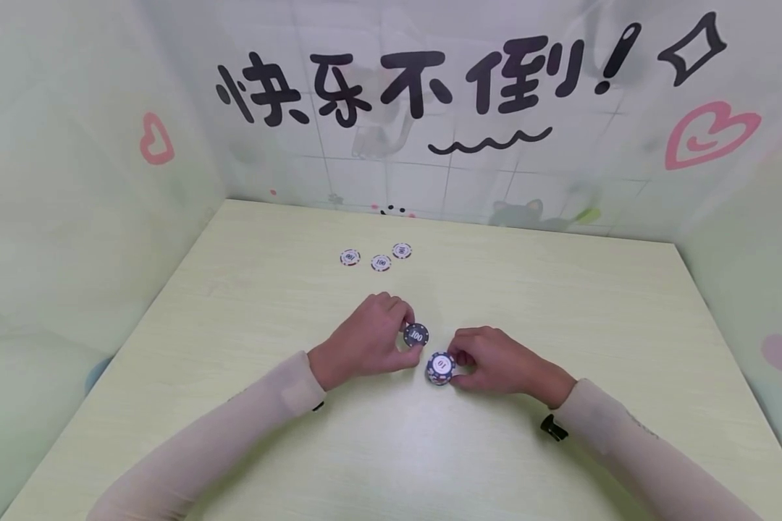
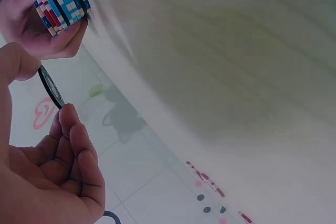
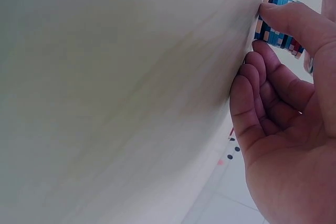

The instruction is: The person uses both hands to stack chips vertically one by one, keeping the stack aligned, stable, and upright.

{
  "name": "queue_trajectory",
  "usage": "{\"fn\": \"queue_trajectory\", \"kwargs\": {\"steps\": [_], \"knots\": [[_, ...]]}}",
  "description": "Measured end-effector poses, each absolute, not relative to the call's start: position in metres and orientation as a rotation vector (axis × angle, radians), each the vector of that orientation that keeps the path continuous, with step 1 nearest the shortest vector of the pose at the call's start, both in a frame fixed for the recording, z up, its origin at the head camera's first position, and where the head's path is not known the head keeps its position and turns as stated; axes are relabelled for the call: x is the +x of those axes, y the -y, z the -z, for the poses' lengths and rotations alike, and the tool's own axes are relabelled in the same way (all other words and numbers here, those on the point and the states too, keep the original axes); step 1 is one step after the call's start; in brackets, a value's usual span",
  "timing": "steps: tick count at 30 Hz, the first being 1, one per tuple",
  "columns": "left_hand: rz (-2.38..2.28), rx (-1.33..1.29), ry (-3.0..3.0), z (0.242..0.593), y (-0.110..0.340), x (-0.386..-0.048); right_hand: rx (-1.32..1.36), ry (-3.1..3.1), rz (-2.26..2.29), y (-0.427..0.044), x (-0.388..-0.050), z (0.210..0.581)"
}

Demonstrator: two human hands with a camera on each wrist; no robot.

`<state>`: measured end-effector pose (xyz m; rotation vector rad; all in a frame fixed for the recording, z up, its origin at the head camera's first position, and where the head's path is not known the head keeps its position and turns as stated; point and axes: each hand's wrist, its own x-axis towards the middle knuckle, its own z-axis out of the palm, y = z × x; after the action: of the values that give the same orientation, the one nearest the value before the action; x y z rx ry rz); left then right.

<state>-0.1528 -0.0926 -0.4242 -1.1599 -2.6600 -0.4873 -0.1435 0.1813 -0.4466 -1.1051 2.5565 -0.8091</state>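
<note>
A black poker chip (image 1: pixel 416 335) marked 100 is pinched by its edges between the thumb and fingertip of my left hand (image 1: pixel 378 336). It hangs just above and left of a stack of poker chips (image 1: pixel 440 368) standing on the table. My right hand (image 1: pixel 498 359) holds that stack low at its side, thumb on one side and fingers on the other. The top chip of the stack is white with a dark blue rim and reads 10. In the left wrist view the stack (image 2: pixel 63 6) shows blue, red, white and black layers.
Three white chips marked 100 lie apart on the table (image 1: pixel 287 289) toward the back: a left chip (image 1: pixel 350 257), a middle chip (image 1: pixel 381 263) and a right chip (image 1: pixel 402 250). Printed curtains (image 1: pixel 391 174) surround the table's back and sides.
</note>
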Motion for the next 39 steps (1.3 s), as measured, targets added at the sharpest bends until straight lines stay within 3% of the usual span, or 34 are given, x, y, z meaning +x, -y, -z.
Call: {"fn": "queue_trajectory", "kwargs": {"steps": [39], "knots": [[0.532,-1.371,2.582,0.435,0.066,-0.137,-1.149,-2.56,0.813,-0.182,-0.143,0.444]]}}
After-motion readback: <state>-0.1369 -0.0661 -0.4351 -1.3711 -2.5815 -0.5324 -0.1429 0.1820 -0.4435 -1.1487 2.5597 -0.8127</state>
